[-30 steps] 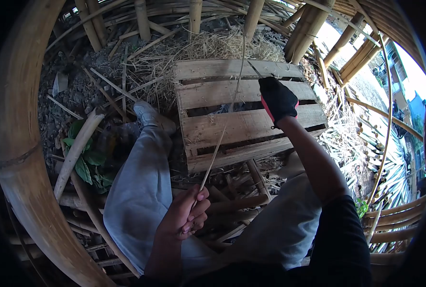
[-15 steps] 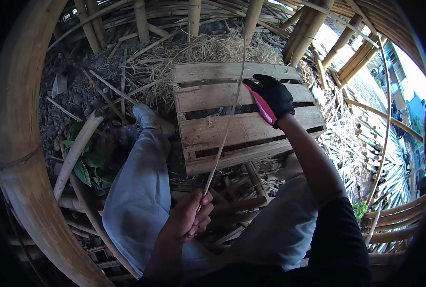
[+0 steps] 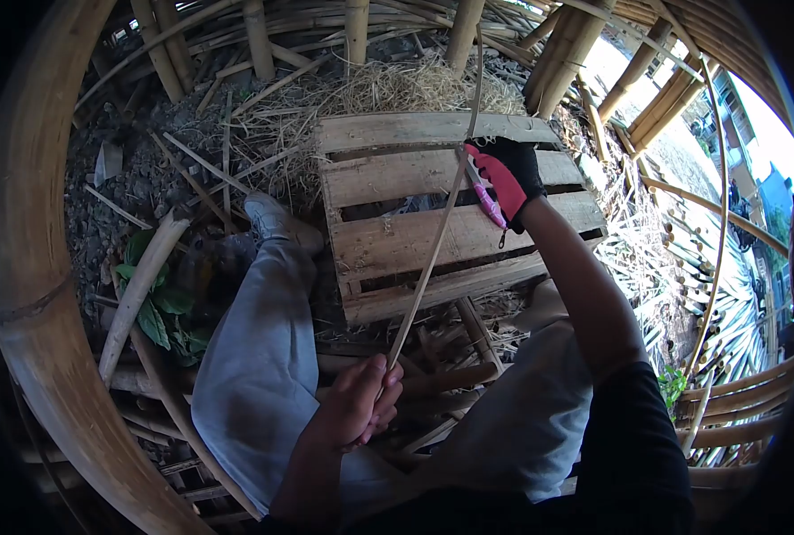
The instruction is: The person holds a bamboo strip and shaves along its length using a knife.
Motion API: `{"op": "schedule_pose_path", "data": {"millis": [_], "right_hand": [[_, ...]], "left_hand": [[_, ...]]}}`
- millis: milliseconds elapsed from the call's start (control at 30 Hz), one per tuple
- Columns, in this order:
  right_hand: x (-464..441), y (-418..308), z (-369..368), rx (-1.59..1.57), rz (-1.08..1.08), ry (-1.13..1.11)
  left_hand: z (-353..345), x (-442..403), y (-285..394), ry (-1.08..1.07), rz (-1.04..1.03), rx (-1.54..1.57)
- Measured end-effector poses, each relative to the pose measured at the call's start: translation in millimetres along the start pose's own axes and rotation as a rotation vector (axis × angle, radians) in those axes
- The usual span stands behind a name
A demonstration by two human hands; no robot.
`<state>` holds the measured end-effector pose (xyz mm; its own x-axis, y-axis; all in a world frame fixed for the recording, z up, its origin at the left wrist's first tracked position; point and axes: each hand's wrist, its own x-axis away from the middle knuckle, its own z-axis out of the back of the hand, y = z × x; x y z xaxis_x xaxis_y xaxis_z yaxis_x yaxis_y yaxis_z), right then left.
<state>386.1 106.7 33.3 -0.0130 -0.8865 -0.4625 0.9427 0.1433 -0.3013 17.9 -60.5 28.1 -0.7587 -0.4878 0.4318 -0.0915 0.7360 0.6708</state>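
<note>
My bare left hand (image 3: pixel 359 401) is closed round the lower end of a long, thin bamboo strip (image 3: pixel 433 259). The strip slants up and away over the wooden crate (image 3: pixel 397 241), its far end past the crate's back edge. My right hand (image 3: pixel 508 178), in a black and pink glove, is above the right half of the crate. Its fingertips are closed at the strip's upper part, with the pink palm side turned partly to the left. Whether anything else lies inside the glove is hidden.
A thick bamboo pole (image 3: pixel 45 312) curves along the left side. Dry straw (image 3: pixel 397 89) lies behind the crate, with upright bamboo posts (image 3: pixel 355 36) beyond. A pale cut stick (image 3: pixel 143 294) and green leaves (image 3: pixel 156 312) are left of my leg. Many cut bamboo pieces (image 3: pixel 718 321) lie at right.
My right hand first showed a thin blade beyond it, then opened over the crate, and now closes at the strip. The strip's upper end has shifted right; my left hand has moved slightly right.
</note>
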Motion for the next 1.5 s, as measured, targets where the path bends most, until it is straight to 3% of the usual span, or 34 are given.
{"op": "schedule_pose_path", "data": {"millis": [33, 100, 200, 300, 600, 667, 767, 833, 900, 933, 967, 1033, 1100, 1367, 1467, 1500], "right_hand": [[2.7, 6.8, -2.4, 0.000, 0.001, 0.000], [6.8, -12.5, 10.4, -0.866, -0.560, 0.025], [4.8, -17.7, 19.8, -1.016, -0.700, 0.013], [4.8, -17.1, 21.3, -1.066, -0.701, 0.071], [-1.9, -6.9, 30.4, -0.920, -0.756, 0.097], [-9.8, 42.5, 33.7, -1.022, -0.751, 0.147], [-6.0, 37.4, 54.8, -1.046, -0.673, 0.180], [12.9, 14.0, 58.7, -1.202, -0.391, -0.020], [28.1, -1.1, 72.6, -1.048, -0.101, -0.309], [32.4, -8.9, 81.2, -0.939, -0.090, -0.398], [32.2, -25.4, 91.8, -1.177, 0.030, -0.747], [30.3, -21.8, 88.3, -0.936, 0.056, -1.109], [24.2, -59.0, 103.5, -0.691, 0.135, -1.074], [31.2, -55.9, 87.0, -0.803, 0.219, -0.722], [34.2, -59.0, 83.1, -0.811, 0.238, -0.689], [34.8, -62.1, 86.1, -0.799, 0.303, -0.790]], "left_hand": [[0.6, 0.2, 0.1, 0.000, -0.001, 0.000], [2.1, -0.3, 0.2, -0.020, -0.002, 0.008], [2.7, -1.2, -0.1, -0.037, 0.004, -0.005], [1.7, -0.7, 0.2, -0.053, -0.012, 0.001], [4.3, 1.1, 5.2, -0.086, -0.012, -0.001], [8.7, 3.4, 3.8, -0.071, -0.002, -0.024], [14.4, 5.5, 7.0, -0.021, -0.011, -0.004], [18.2, 7.4, 10.4, 0.022, -0.024, 0.039], [21.6, 8.9, 12.2, 0.058, -0.094, 0.060], [22.7, 8.9, 11.4, 0.094, -0.115, 0.083], [23.4, 9.7, 11.1, 0.097, -0.100, 0.083], [23.5, 11.2, 12.3, 0.160, -0.201, 0.085], [26.1, 11.8, 11.8, 0.166, -0.208, 0.106], [27.3, 8.0, 11.6, 0.163, -0.210, 0.102], [28.4, 9.2, 11.3, 0.153, -0.229, 0.122], [29.2, 9.7, 10.7, 0.154, -0.226, 0.122]]}}
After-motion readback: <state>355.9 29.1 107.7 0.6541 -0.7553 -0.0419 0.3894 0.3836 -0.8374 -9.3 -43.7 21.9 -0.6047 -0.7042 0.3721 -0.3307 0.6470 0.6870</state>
